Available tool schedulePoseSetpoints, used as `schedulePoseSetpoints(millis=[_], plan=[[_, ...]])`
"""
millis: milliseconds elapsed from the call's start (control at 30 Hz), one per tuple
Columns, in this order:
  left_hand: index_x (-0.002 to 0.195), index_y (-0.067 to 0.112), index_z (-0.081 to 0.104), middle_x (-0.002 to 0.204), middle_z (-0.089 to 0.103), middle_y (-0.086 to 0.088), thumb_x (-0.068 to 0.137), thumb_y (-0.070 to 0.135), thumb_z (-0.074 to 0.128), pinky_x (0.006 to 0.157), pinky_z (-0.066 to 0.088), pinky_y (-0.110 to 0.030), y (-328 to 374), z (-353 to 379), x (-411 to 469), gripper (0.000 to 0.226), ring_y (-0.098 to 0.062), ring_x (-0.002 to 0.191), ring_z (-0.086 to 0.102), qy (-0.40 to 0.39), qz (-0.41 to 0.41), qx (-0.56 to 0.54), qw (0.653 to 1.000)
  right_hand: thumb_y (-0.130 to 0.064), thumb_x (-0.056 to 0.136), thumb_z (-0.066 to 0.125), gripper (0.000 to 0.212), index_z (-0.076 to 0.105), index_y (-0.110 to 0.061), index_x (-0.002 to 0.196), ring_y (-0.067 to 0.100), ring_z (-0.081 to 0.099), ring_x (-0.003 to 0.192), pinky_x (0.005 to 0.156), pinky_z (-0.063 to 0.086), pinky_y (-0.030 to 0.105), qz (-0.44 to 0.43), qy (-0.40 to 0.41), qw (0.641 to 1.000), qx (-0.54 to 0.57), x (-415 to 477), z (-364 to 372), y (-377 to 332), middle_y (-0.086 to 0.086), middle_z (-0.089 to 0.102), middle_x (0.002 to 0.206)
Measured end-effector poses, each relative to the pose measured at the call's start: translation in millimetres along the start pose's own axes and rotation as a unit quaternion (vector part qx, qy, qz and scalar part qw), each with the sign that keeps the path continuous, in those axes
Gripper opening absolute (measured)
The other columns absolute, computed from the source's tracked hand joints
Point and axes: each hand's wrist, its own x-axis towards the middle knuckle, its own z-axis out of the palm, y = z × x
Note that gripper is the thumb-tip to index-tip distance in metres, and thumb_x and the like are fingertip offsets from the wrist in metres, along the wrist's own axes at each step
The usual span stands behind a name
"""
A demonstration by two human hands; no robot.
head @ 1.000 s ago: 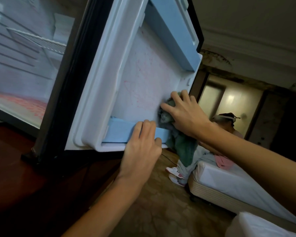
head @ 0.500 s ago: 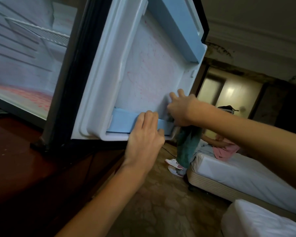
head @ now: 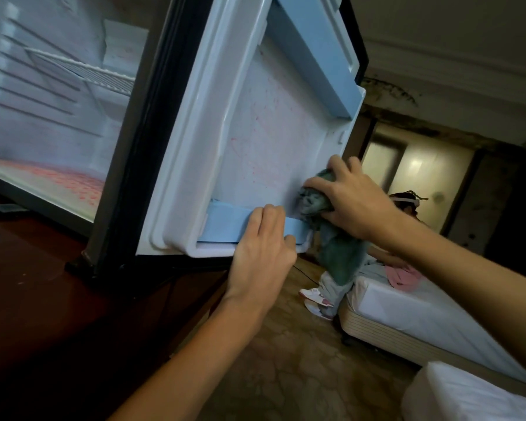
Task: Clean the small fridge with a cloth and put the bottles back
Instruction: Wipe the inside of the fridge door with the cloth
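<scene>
Fridge door (head: 255, 141): open, inner panel speckled pink.
Cloth (head: 313, 199): green, bunched against the door's lower right corner, tail hanging below the door's edge.
Right hand (head: 353, 202): fingers wrapped over the cloth, pressing it to the door.
Left hand (head: 261, 247): fingers hooked over the blue rail (head: 225, 223) at the door's bottom.
Wire shelf (head: 82, 71): inside the fridge, left of the door.

Right hand (head: 354, 205): up from the right end of the pale blue plastic door rail (head: 225, 223), where it sat half a second ago, to just above that rail. Crumpled grey-green cloth (head: 315, 199): mostly hidden behind your hand then, now bunched in view under your fingers (head: 339, 167), above the rail's right end.
</scene>
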Motion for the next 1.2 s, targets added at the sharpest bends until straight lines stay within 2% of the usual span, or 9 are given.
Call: schedulePoseSetpoints(millis=[200, 333, 433, 567, 700, 833, 967, 1100, 1200], plan=[[0.096, 0.019, 0.068, 0.124, 0.053, -0.017, 0.081, 0.025, 0.072, 0.099, 0.019, -0.049, -0.9, 8.7, 1.4, 0.017, -0.036, 0.11, 0.028, 0.034, 0.009, -0.001, 0.999, -0.024, 0.08, 0.072, 0.058, 0.046, -0.014, 0.131, 0.036, 0.042, 0.092, 0.073, 0.045, 0.045, 0.017, 0.089, 0.995, -0.03, 11.0, 40.6, -15.9, 0.014, 0.05, 0.117], [0.098, 0.02, 0.07, 0.124, 0.055, -0.016, 0.08, 0.029, 0.074, 0.099, 0.021, -0.049, -2.7, 8.9, 1.4, 0.021, -0.037, 0.109, 0.029, 0.036, 0.011, 0.005, 0.999, -0.025, 0.083, 0.07, 0.043, 0.056, -0.021, 0.124, 0.034, 0.042, 0.093, 0.075, 0.047, 0.045, -0.128, 0.07, 0.988, -0.058, 7.6, 42.5, -5.8, 0.011, 0.051, 0.119], [0.098, 0.021, 0.069, 0.123, 0.054, -0.016, 0.081, 0.028, 0.073, 0.099, 0.02, -0.049, -3.0, 8.5, 0.1, 0.02, -0.036, 0.109, 0.029, 0.039, 0.014, 0.007, 0.999, -0.022, 0.081, 0.071, 0.039, 0.059, -0.023, 0.118, 0.035, 0.038, 0.102, 0.077, 0.045, 0.048, -0.214, 0.071, 0.961, -0.159, 19.7, 24.5, 4.3, 0.016, 0.045, 0.123], [0.097, 0.019, 0.068, 0.124, 0.052, -0.017, 0.082, 0.025, 0.071, 0.098, 0.018, -0.049, -3.0, 7.9, -0.6, 0.016, -0.036, 0.11, 0.03, 0.038, 0.011, 0.001, 0.999, -0.014, 0.086, 0.064, 0.032, 0.06, -0.018, 0.118, 0.045, 0.039, 0.111, 0.082, 0.045, 0.056, -0.037, 0.158, 0.979, -0.125, 25.8, 13.7, 29.8, 0.021, 0.041, 0.129], [0.096, 0.02, 0.068, 0.123, 0.053, -0.018, 0.084, 0.024, 0.066, 0.099, 0.019, -0.048, -3.6, 10.2, 1.1, 0.013, -0.035, 0.109, 0.028, 0.061, 0.012, 0.002, 0.998, -0.019, 0.08, 0.066, 0.033, 0.066, -0.02, 0.112, 0.039, 0.044, 0.106, 0.084, 0.046, 0.052, -0.272, 0.047, 0.95, -0.148, 4.1, 34.4, 17.3, 0.019, 0.044, 0.132], [0.094, 0.018, 0.068, 0.123, 0.053, -0.018, 0.083, 0.021, 0.068, 0.1, 0.019, -0.049, -2.2, 12.0, 0.8, 0.012, -0.036, 0.11, 0.03, 0.051, 0.008, -0.008, 0.999, -0.009, 0.086, 0.062, 0.024, 0.069, -0.019, 0.107, 0.044, 0.045, 0.101, 0.076, 0.046, 0.052, -0.093, 0.138, 0.984, -0.061, 17.8, 29.1, 31.0, 0.02, 0.044, 0.128], [0.093, 0.02, 0.069, 0.12, 0.054, -0.016, 0.082, 0.024, 0.069, 0.1, 0.02, -0.048, -3.4, 11.2, 2.0, 0.012, -0.035, 0.109, 0.029, 0.051, 0.01, 0.003, 0.999, -0.016, 0.078, 0.064, 0.031, 0.07, -0.02, 0.108, 0.041, 0.042, 0.106, 0.082, 0.047, 0.05, -0.265, 0.076, 0.956, -0.104, 2.9, 43.6, 27.8, 0.019, 0.042, 0.132], [0.094, 0.02, 0.069, 0.123, 0.054, -0.017, 0.082, 0.022, 0.07, 0.1, 0.017, -0.049, -2.1, 13.6, 0.9, 0.013, -0.035, 0.11, 0.027, 0.054, 0.006, -0.002, 0.999, -0.016, 0.074, 0.075, 0.039, 0.068, -0.024, 0.112, 0.045, 0.039, 0.113, 0.089, 0.047, 0.055, -0.137, 0.097, 0.984, -0.053, 2.7, 35.3, 34.6, 0.018, 0.038, 0.133], [0.095, 0.019, 0.068, 0.123, 0.053, -0.017, 0.082, 0.024, 0.07, 0.101, 0.019, -0.049, -2.4, 14.4, 0.8, 0.014, -0.036, 0.111, 0.028, 0.054, 0.009, 0.002, 0.998, -0.038, 0.076, 0.069, 0.043, 0.062, -0.028, 0.117, 0.04, 0.041, 0.113, 0.093, 0.045, 0.051, -0.212, 0.049, 0.972, -0.093, -7.3, 37.8, 24.1, 0.016, 0.039, 0.135]])
